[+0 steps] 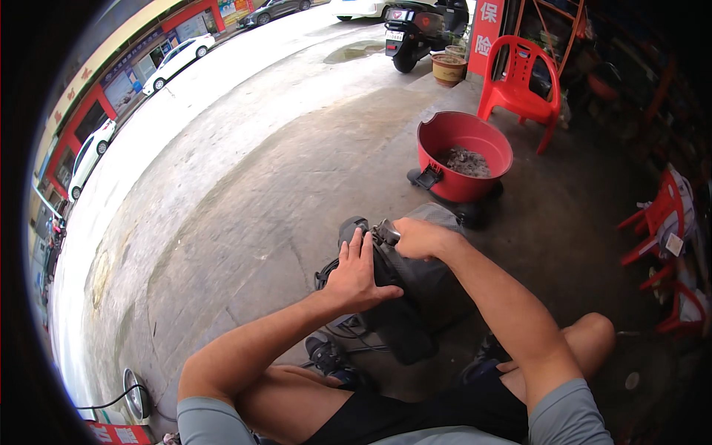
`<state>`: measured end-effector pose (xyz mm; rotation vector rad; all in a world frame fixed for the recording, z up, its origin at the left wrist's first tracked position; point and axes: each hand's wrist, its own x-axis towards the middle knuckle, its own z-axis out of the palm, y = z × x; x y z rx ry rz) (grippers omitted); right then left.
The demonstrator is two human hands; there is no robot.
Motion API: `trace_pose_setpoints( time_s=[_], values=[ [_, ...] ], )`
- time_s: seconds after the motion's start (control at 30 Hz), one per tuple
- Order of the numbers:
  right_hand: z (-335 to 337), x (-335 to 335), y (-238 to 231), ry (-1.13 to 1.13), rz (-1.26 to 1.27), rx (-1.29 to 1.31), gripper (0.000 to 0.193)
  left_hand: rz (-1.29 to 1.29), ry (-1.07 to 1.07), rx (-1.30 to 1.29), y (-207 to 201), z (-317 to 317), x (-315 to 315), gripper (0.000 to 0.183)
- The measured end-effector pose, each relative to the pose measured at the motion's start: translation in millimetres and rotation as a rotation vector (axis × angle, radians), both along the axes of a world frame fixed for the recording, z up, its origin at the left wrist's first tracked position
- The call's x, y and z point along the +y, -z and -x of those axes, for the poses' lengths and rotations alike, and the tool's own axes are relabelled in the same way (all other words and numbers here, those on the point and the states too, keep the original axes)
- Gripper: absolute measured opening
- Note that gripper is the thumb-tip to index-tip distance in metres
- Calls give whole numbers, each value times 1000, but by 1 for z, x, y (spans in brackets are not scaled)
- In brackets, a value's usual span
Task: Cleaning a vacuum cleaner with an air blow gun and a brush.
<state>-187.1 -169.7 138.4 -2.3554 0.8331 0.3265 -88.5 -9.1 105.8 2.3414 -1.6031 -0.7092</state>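
Head view: concrete floor (297,185) bears a black-and-grey appliance (413,319) before the person; a red tub (454,184) sits beyond it; the left hand (360,278) spreads open over the appliance, gripping nothing; the right hand (424,240) closes around a metal tool (387,232) at its far end.

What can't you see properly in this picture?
All in the head view:
Metal piece: its far end is covered by the right hand.
Left palm: hidden behind the back of the left hand.
Grey debris in the red tub: too small to identify.
White car: cut off by the top edge.
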Motion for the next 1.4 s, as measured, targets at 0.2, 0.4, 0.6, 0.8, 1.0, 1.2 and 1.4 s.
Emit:
trace_pose_setpoints(
  time_s=[0.2,0.4,0.6,0.8,1.0,1.2,1.4],
  values=[
    [46,-19,-9,139,-70,-261,33,6,1,3,5,-9,4,128],
    [83,-34,-16,324,-324,-181,36,-9,0,11,4,-10,4,126],
    [99,-48,24,325,17,-494,43,37,36,-7,6,-9,-3,126],
    [96,-45,15,463,209,-429,35,31,27,6,2,-5,-3,126],
    [87,-24,-11,224,-359,-164,27,-2,17,-21,9,-13,2,127],
    [87,-28,9,278,-1,-437,30,80,32,25,9,-11,-2,131],
    [48,4,18,197,-57,-425,41,118,-13,58,16,-15,-3,135]
  ],
)
